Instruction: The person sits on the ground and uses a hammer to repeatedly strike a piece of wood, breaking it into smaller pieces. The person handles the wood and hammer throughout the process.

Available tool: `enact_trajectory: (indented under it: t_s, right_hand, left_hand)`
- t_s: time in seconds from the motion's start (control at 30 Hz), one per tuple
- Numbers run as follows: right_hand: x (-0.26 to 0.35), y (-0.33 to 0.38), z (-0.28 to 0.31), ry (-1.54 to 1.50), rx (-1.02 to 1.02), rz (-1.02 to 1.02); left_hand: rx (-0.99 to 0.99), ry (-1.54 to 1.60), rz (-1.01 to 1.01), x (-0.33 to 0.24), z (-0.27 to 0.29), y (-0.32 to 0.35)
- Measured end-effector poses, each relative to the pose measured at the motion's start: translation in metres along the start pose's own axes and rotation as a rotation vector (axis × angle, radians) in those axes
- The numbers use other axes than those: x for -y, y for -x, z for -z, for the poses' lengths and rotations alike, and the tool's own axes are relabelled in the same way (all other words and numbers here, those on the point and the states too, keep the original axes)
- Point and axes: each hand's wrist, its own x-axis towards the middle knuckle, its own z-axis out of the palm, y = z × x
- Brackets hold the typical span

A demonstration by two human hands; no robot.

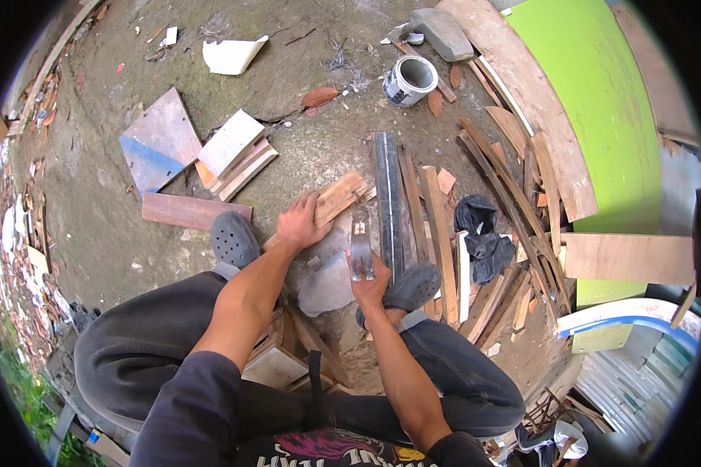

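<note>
Curving down the right side, a big green panel (600,117) with a long pale board (537,109) leaning along its edge closes off that flank, and a fan of thin wood strips (514,202) lies at its foot. Bare concrete ground (101,202) opens to the left, with a flat blue-and-brown board (160,144) and a reddish plank (195,212) well apart from the hands. Nearer the middle, a dark metal strip (387,194) runs straight away from the person, with wood slats (436,233) just beside it on its right. The short wooden block (331,204) lies between the feet, its long axis slanting up and to the right, away from the body. The left hand (302,224) is on its near end, fingers curled over it and pressing it down. The right hand (370,286) is closed around the handle of a flat-bladed chopping tool (361,247), blade pointing forward, just right of the block and near its lower end. A grey shoe (234,240) stands left of the block, another (413,286) behind the right hand. A small open tin (410,79) sits farther off.
</note>
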Motion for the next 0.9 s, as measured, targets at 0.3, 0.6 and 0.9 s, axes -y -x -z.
enact_trajectory:
  t_s: [0.3, 0.6, 0.9]
  right_hand:
    - [0.018, -0.009, 0.014, 0.039, 0.162, 0.171]
    - [0.014, -0.016, 0.009, 0.149, 0.157, 0.070]
    - [0.018, -0.030, 0.009, 0.125, 0.081, -0.095]
  left_hand:
    - [0.036, -0.016, 0.056, 0.001, 0.005, 0.001]
    - [-0.027, -0.038, -0.002, 0.009, -0.007, -0.001]
    - [0.011, 0.016, 0.015, -0.001, 0.006, -0.001]
